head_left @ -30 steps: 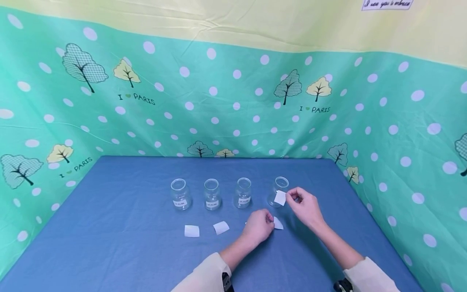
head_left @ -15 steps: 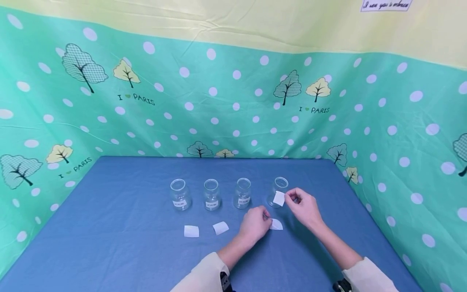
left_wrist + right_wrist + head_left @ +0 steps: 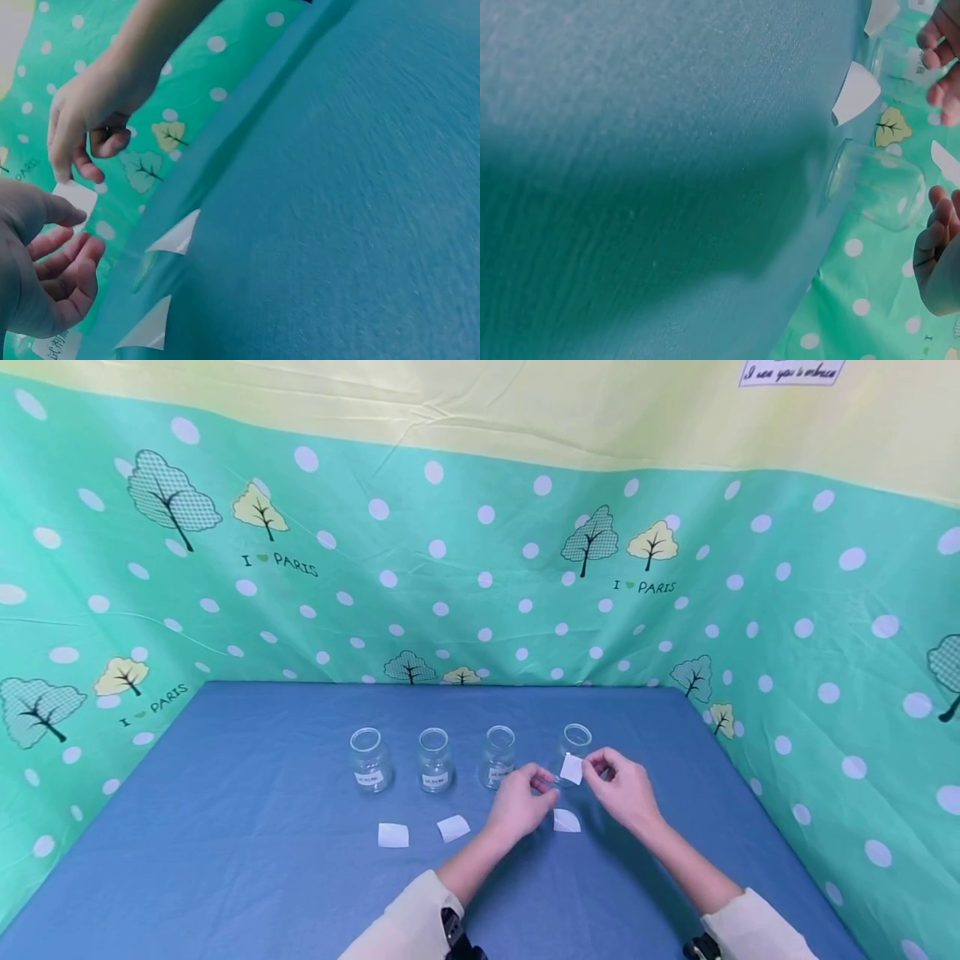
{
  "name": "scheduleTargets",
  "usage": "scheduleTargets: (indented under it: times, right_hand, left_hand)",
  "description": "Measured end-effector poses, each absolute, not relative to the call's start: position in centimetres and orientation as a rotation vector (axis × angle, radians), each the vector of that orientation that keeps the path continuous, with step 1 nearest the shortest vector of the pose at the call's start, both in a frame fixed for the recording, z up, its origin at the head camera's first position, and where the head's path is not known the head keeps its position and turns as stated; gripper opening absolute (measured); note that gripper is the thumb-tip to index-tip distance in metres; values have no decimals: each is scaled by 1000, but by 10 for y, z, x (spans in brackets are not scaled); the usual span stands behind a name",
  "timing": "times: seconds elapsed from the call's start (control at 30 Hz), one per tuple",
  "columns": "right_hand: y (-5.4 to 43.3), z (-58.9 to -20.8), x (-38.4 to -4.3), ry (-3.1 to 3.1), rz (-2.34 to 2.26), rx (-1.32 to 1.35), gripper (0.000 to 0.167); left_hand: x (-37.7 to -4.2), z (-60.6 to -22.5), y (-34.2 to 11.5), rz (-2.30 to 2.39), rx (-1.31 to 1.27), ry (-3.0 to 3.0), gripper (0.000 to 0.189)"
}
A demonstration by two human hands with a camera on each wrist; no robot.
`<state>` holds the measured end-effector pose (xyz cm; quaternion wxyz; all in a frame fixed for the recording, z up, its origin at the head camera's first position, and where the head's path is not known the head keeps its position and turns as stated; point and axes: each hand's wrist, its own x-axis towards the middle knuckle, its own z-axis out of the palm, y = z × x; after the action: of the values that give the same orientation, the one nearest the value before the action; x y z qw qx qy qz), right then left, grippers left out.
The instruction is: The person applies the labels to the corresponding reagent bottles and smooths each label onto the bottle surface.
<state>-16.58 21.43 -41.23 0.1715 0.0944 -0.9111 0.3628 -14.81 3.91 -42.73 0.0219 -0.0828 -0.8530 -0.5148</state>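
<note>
Between thumb and forefinger, my right hand [image 3: 622, 789] pinches a small white label [image 3: 572, 769] by its right edge. The label is held up in front of the rightmost glass jar [image 3: 576, 737], an open, lidless one; whether it touches the glass cannot be told. My left hand [image 3: 519, 802] is just left of the label, fingers loosely bent and apart, with nothing seen in it. In the left wrist view its thumb overlaps the label [image 3: 77, 196]; the right wrist view shows a gap between label [image 3: 946, 161] and left fingers. A curled white paper piece [image 3: 566, 820] lies below the hands.
Left of that jar stand three more glass jars, the left one [image 3: 366, 752], the middle one [image 3: 434, 750] and the right one [image 3: 498, 743], each with a printed label. Two white paper pieces, one [image 3: 393, 835] left of the other [image 3: 453, 828], lie before them on the blue tablecloth [image 3: 262, 877].
My left hand has left the curled paper on the table and moved up towards the label, its fingers spreading. The right hand keeps pinching the label, almost unmoved.
</note>
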Motion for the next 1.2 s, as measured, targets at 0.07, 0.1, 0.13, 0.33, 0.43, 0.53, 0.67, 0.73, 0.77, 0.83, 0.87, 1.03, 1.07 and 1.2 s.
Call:
scheduleTargets:
  times: [0.07,0.1,0.13,0.33,0.43,0.53,0.67,0.73,0.77,0.83,0.87,1.03,1.07,1.2]
  right_hand:
    - [213,-413,-164,-2581,989,298,4]
    - [212,-413,-163,-2576,965,318,5]
    - [211,-413,-162,-2565,938,344,5]
    - [207,-416,-160,-2413,747,564,5]
    - [206,-418,-161,-2315,655,666,7]
    - [206,-420,-162,-2235,585,745,8]
    - [206,-422,-163,-2166,526,826,8]
    - [206,-422,-163,-2147,510,856,7]
    - [206,-423,-163,-2143,502,870,7]
    - [205,-423,-163,-2132,488,899,8]
    - [205,-423,-163,-2124,476,913,10]
    - [203,-423,-162,-2106,426,962,19]
    - [203,-423,-162,-2099,415,969,20]
    - [203,-423,-161,-2094,391,975,21]
  left_hand:
    - [-149,-426,39,-1710,-249,-2604,16]
    - [-149,-425,40,-1780,-237,-2581,16]
    - [-149,-425,40,-1846,-228,-2557,16]
    - [-153,-424,40,-2090,-165,-2411,22]
    - [-154,-422,40,-2145,-130,-2372,24]
    - [-153,-419,39,-2190,-98,-2351,26]
    - [-152,-416,38,-2225,-59,-2359,29]
    - [-152,-415,37,-2239,-45,-2366,29]
    - [-151,-415,37,-2247,-39,-2367,29]
    - [-152,-415,37,-2258,-29,-2369,30]
    - [-152,-415,36,-2259,-27,-2369,30]
    - [-155,-417,36,-2260,-10,-2382,30]
    - [-155,-417,37,-2256,-10,-2386,29]
    - [-157,-419,37,-2261,-11,-2378,25]
